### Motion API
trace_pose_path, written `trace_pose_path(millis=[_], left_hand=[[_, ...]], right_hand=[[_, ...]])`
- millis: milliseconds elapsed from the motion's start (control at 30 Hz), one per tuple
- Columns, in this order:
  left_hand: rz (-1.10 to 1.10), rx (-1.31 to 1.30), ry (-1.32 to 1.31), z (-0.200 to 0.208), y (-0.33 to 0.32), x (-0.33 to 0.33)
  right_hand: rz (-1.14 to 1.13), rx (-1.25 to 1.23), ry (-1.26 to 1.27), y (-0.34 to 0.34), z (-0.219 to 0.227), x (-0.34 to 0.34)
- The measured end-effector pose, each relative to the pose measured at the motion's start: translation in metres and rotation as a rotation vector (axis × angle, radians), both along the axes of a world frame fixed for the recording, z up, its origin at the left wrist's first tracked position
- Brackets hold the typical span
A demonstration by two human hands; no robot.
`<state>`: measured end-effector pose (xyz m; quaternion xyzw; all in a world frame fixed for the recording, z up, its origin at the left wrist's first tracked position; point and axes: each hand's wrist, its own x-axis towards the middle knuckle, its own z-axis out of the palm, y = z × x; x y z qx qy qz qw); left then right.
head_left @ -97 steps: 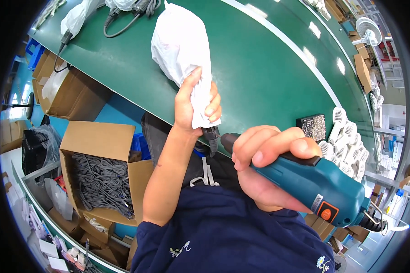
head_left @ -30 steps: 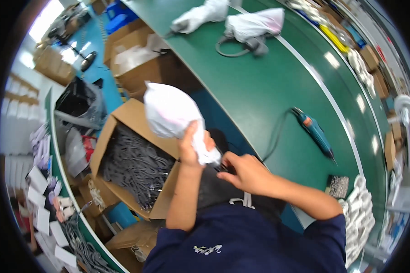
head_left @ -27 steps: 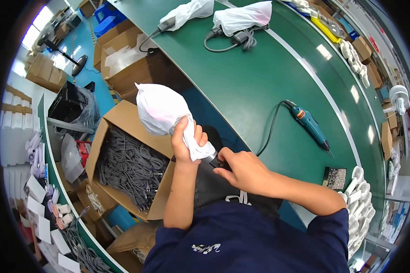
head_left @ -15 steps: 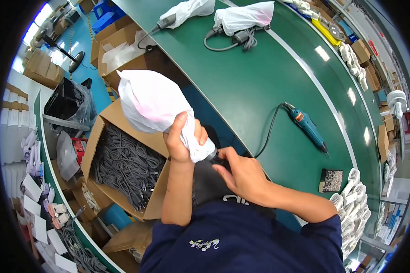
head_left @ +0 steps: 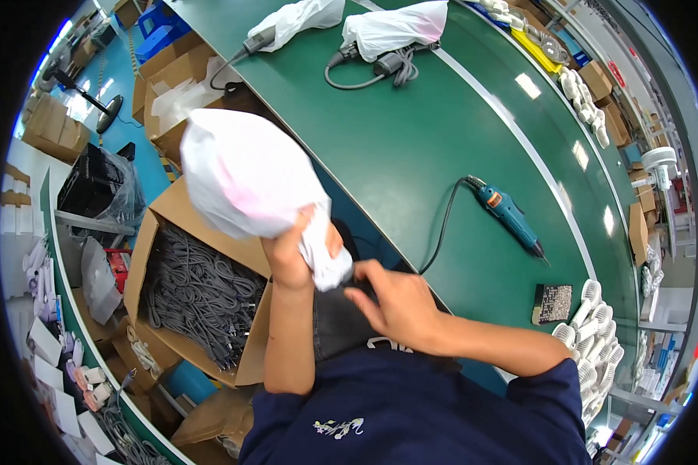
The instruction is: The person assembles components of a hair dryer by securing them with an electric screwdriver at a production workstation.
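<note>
My left hand is closed around the narrow lower part of a white bag with a bulky, rounded item inside. Pink shows faintly through the bag, but the item's kind is hidden. My right hand is at the bag's lower end, thumb and fingers curled around a dark part there. That dark part is mostly covered by the fingers and slightly blurred. Both hands are in front of my body, beside the green table. Under my left forearm's side stands a cardboard box full of bundled grey power cords.
A teal electric screwdriver with a cable lies on the table. Farther off are two bagged items with grey cords. A small tray of screws sits near a pile of white brush-like parts. A standing fan is far left.
The whole view has shifted, so the table and its things appear farther left. The bag's lower end has dipped slightly, and the dark part at it shows less. Both hands keep their places on it.
</note>
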<state>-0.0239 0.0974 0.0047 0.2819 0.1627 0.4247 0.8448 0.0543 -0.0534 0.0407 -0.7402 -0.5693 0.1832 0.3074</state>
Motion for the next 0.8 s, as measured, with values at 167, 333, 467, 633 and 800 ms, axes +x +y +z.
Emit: trace_pose_path(millis=[167,333,467,633,800], left_hand=[[0.046,0.029,0.076,0.012,0.007,0.022],[0.001,0.047,0.123,0.009,-0.006,0.033],[-0.111,0.01,0.065,0.003,-0.003,0.037],[-0.217,-0.008,0.075,-0.005,-0.012,0.043],[-0.342,-0.052,-0.037,-0.002,-0.013,0.045]], right_hand=[[-0.072,-0.03,0.03,0.007,0.005,0.013],[0.031,-0.146,-0.119,0.001,-0.005,0.019],[-0.025,-0.135,0.05,-0.006,-0.001,0.02],[-0.077,-0.204,0.069,-0.016,-0.004,0.02],[-0.053,-0.182,0.054,-0.025,0.006,0.022]])
